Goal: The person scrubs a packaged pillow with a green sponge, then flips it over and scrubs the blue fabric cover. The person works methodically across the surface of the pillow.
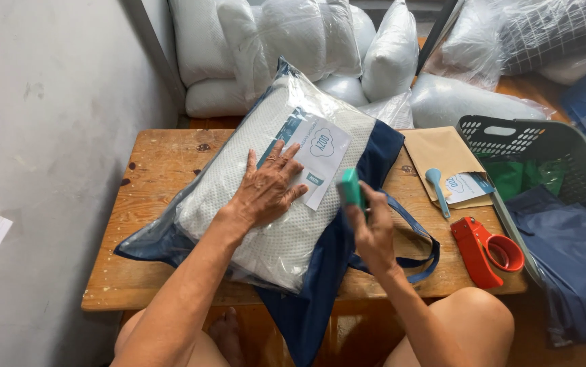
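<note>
Left hand: my left hand (265, 190) lies flat, fingers spread, pressing the bagged pillow (272, 183).
Right hand: my right hand (371, 228) is closed around a small green block (350, 187), just right of the pillow.
Pillow: in clear plastic, lying on a navy bag (320, 272) on the surface (150, 170).
Progress: pillow is wrapped with its card inside; it is not yet in the navy bag.
Further right: red tape dispenser (486, 248), untouched.

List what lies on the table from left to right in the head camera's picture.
Bagged white pillow under the left hand → green block in the right hand → brown envelope → red tape dispenser → dark plastic basket.
</note>
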